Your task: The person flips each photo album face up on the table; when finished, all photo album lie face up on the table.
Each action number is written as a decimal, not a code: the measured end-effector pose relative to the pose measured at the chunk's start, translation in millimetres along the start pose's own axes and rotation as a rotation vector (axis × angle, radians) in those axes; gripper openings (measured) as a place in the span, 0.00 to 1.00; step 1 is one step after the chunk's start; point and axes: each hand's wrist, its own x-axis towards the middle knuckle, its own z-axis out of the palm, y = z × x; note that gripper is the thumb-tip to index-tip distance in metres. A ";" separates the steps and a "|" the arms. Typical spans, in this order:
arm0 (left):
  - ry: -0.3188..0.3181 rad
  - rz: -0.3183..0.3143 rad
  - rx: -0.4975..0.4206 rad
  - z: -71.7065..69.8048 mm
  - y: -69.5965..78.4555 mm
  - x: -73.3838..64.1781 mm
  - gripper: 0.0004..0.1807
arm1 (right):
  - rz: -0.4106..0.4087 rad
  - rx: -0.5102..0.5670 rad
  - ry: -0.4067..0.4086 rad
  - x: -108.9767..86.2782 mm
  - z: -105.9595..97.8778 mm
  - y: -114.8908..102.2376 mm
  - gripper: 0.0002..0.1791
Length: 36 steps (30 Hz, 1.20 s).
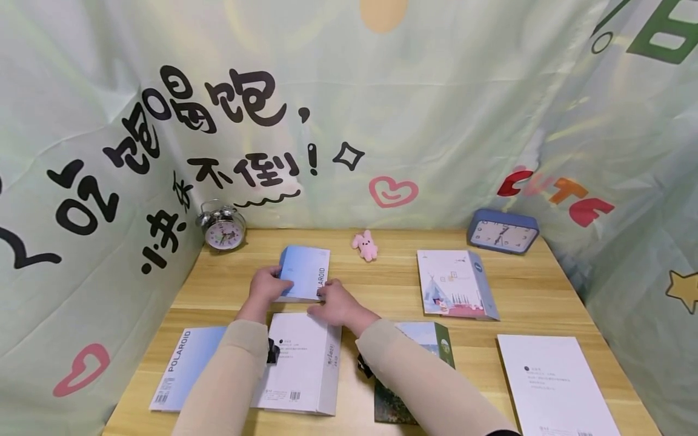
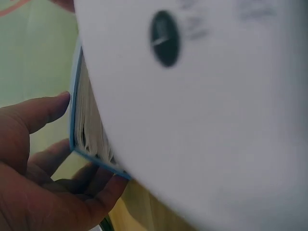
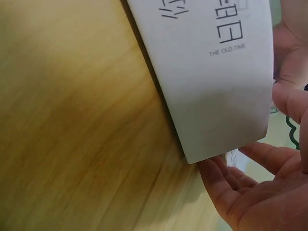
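A blue photo album marked POLAROID lies toward the back left of the table, both hands on it. At its left side, my left hand grips it, thumb on the cover. In the left wrist view, the left hand has fingers under the album's blue edge, page edges showing. My right hand holds the album's lower right edge. In front lies a white album; its spine reads THE OLD TIME and partly hides the right hand in the right wrist view.
Another blue album lies front left, partly under the left sleeve. A landscape-cover album is partly behind the right sleeve. A tent-picture album and a white album lie right. Along the back stand an alarm clock, pink toy and blue clock.
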 end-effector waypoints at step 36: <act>0.158 0.162 -0.041 26.8 72.6 -26.9 0.39 | -0.100 0.160 0.249 -62.9 -93.4 30.6 0.30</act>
